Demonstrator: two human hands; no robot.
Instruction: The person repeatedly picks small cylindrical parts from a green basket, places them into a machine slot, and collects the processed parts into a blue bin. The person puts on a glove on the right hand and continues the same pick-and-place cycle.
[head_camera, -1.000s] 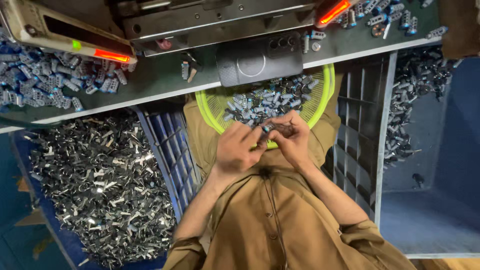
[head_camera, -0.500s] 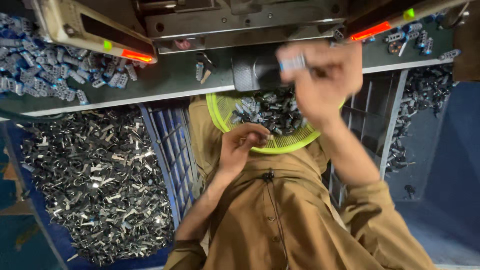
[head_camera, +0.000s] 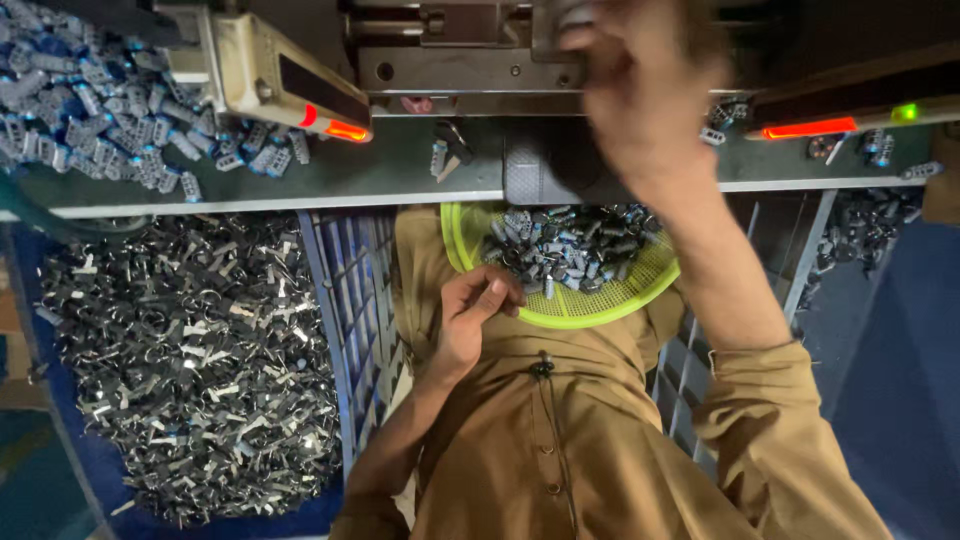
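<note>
Workbench edge (head_camera: 250, 205) runs across the view, a press (head_camera: 450, 60) sitting above it with red lamps glowing on both sides. Right hand (head_camera: 640, 90) is up at the press mouth, blurred; whether its fingers are pinching a part I cannot tell. Left hand (head_camera: 470, 320) sits low at the rim of the yellow basket (head_camera: 600, 305) on the lap, fingers curled loosely inward, and what they hold, if anything, is hidden.

Small metal parts (head_camera: 565, 250) are heaped in that basket, so plenty remain to be fed. On the bench to the left lies a pile of blue-grey pieces (head_camera: 100, 130), by the look of it finished ones. Left of the lap, a bin of silvery clips (head_camera: 180, 370) is piled high. My read: well into a long run, with much left.

Against half a second ago, the right hand has climbed further, from above the basket to the press itself. A second ago both hands were together over the basket; now they are well apart, the left barely shifted.
</note>
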